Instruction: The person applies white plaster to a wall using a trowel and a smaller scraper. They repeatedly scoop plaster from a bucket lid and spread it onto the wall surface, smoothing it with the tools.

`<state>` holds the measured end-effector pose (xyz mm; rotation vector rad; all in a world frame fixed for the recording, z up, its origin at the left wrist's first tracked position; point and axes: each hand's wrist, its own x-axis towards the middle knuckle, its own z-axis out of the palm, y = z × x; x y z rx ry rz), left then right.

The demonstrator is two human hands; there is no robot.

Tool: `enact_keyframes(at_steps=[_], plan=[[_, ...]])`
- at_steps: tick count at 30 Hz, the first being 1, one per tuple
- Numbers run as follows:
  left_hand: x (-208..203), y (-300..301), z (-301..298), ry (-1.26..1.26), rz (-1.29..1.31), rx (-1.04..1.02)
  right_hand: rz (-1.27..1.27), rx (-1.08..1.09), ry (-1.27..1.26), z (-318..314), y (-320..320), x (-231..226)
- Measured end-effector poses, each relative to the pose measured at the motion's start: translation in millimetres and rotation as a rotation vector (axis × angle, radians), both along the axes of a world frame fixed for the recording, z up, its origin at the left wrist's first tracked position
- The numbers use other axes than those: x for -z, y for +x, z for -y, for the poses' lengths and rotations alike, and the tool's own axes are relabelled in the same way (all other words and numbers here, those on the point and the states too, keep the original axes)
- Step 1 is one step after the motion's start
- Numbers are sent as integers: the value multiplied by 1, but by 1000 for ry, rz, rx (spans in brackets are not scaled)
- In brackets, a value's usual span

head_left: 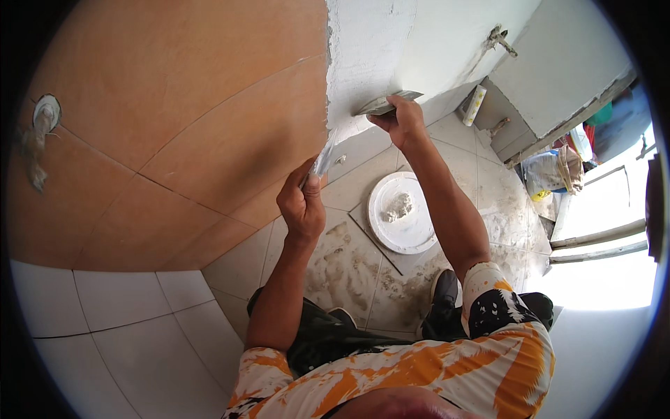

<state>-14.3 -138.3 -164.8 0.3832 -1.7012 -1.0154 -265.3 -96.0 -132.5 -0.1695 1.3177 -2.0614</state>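
Observation:
My right hand [405, 124] grips a trowel with a broad metal blade [382, 105], held against or very close to the white plastered wall [370, 49]. Lower and to the left, my left hand [304, 204] is closed round a putty knife [323, 159]. Its blade points up toward the rough edge where the white plaster meets the orange-brown wall tiles [216, 77]. Between my forearms, on the floor, is a round white container or lid [380, 230], bearing a lump of white putty [399, 207].
A capped pipe outlet [46, 115] juts from the orange tiles at left, and a tap [501, 42] from the far white wall. A patterned roll [474, 105] leans in the corner. Bags [551, 171] stand at right. White smears mark the floor tiles [349, 269].

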Motion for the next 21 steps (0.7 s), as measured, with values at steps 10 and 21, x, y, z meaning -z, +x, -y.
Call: enact_keyframes(at_steps=[10, 21], plan=[[-8, -11, 1, 76, -124, 15, 155, 140, 63, -10, -32, 83], [-12, -9, 2, 36, -166, -5, 143, 179, 45, -9, -14, 104]])
